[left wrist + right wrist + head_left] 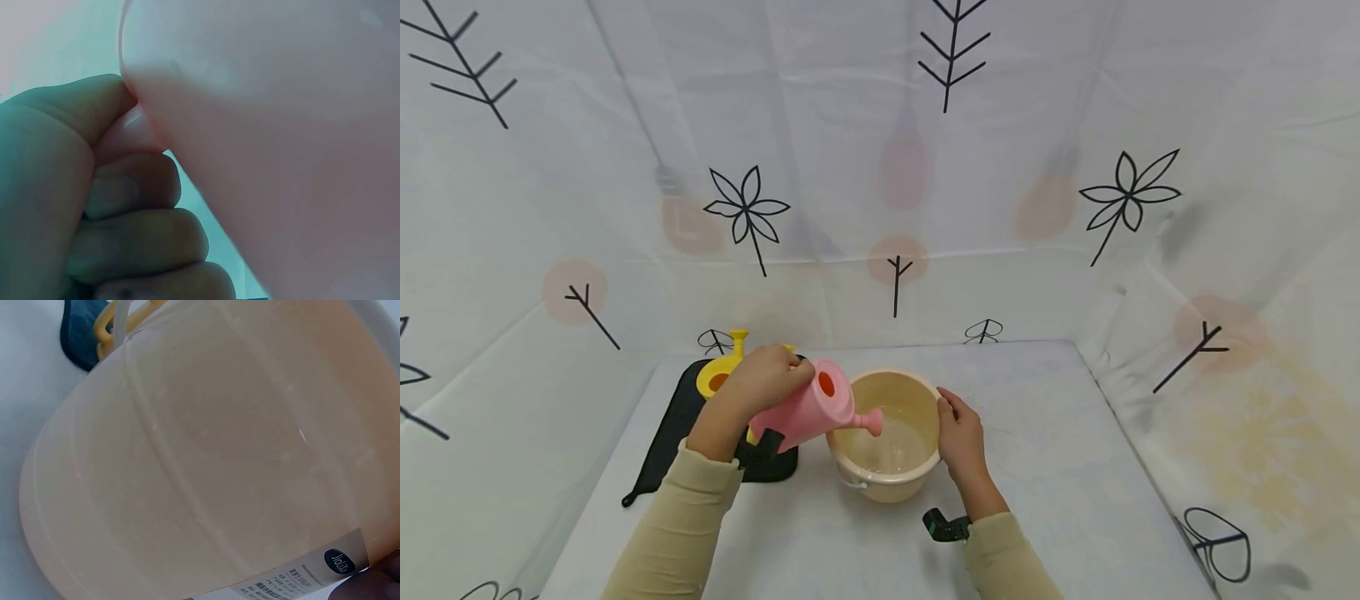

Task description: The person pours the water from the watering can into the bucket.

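My left hand (765,379) grips the handle of a pink watering can (801,412), its fingers curled round it in the left wrist view. The can (281,144) is tipped to the right, its spout over the mouth of a cream bucket (887,487). Whether water runs from the spout is too small to tell. On the bucket's right rim my right hand (961,433) holds on, thumb and fingers at the edge. Close up in the right wrist view, the bucket wall (206,450) carries a printed label (312,569), with a fingertip beside it.
A black mat (670,446) lies at the left of the white table (1030,467). On it stands a yellow watering can (718,367), partly hidden behind my left arm. Patterned white cloth (850,125) surrounds the table at the back and sides.
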### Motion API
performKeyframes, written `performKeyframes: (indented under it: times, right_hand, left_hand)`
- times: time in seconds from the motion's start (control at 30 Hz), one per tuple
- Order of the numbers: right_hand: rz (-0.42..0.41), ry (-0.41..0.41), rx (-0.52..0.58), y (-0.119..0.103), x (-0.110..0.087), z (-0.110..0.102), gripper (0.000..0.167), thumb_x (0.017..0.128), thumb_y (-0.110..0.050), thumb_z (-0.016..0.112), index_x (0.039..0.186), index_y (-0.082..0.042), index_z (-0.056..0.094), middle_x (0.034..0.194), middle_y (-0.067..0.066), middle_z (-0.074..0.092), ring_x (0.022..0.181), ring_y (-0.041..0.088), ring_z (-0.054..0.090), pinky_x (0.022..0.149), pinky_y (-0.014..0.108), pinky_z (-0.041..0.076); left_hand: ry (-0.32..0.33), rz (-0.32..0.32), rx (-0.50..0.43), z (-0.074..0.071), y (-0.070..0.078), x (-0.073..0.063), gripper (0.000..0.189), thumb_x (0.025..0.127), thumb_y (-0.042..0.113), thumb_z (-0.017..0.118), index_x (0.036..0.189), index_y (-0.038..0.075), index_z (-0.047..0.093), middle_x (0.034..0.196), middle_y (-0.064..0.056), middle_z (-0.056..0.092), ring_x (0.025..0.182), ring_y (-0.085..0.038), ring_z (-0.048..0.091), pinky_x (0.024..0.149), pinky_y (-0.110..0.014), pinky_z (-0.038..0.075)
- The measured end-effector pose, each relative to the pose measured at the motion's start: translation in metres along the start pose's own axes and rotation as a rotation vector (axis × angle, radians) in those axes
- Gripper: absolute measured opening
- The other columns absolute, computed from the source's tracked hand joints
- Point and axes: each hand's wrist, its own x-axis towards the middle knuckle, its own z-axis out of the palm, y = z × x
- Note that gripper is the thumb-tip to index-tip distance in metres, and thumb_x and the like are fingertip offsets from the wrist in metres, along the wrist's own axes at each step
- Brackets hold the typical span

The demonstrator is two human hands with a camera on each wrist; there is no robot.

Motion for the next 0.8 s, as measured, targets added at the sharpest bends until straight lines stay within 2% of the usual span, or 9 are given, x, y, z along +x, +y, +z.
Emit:
performKeyframes:
  times: [0.23,0.37,0.53,0.63,0.8]
  right_hand:
    - [-0.001,-0.008,0.002,0.0011,0.0016,-0.0004,0.041,0.103,-0.035,0.041,0.137,-0.017,0.054,0.135,0.012,0.058,0.110,0.026,0.063,0.086,0.038,0.054]
    - [0.004,-0.013,0.003,0.0008,0.0006,-0.0008,0.041,0.103,-0.035,0.040,0.137,-0.018,0.054,0.133,0.011,0.059,0.107,0.025,0.063,0.084,0.037,0.055]
    - [0.011,-0.016,0.004,-0.0003,-0.0004,-0.0006,0.041,0.103,-0.035,0.040,0.137,-0.019,0.053,0.136,0.010,0.057,0.111,0.025,0.062,0.087,0.039,0.054]
    - [0.014,-0.019,0.005,-0.0006,-0.0002,-0.0005,0.041,0.103,-0.034,0.039,0.138,-0.018,0.053,0.137,0.010,0.056,0.114,0.026,0.061,0.090,0.041,0.053]
    - [0.022,-0.018,0.006,-0.0019,0.0004,-0.0001,0.041,0.103,-0.034,0.040,0.138,-0.018,0.053,0.137,0.010,0.056,0.114,0.026,0.060,0.091,0.042,0.053]
  left_hand:
    - [0.009,0.005,0.024,0.0000,0.0060,-0.0006,0.036,0.088,0.034,0.046,0.063,0.012,0.059,0.068,-0.004,0.050,0.071,-0.020,0.052,0.060,-0.030,0.037]
    - [-0.002,-0.002,0.022,0.0004,0.0091,-0.0010,0.033,0.088,0.034,0.048,0.073,0.013,0.067,0.073,-0.004,0.056,0.074,-0.020,0.053,0.061,-0.029,0.040]
    - [-0.008,-0.003,0.026,0.0003,0.0106,-0.0019,0.032,0.089,0.035,0.049,0.082,0.013,0.071,0.079,-0.005,0.060,0.078,-0.020,0.054,0.063,-0.029,0.043]
    - [-0.003,-0.012,0.015,0.0001,0.0093,-0.0026,0.031,0.088,0.034,0.049,0.081,0.012,0.069,0.080,-0.005,0.059,0.078,-0.020,0.054,0.063,-0.029,0.043]
    - [0.012,-0.020,-0.030,0.0017,0.0014,-0.0048,0.033,0.087,0.032,0.047,0.067,0.011,0.061,0.068,-0.004,0.050,0.073,-0.020,0.052,0.061,-0.029,0.039]
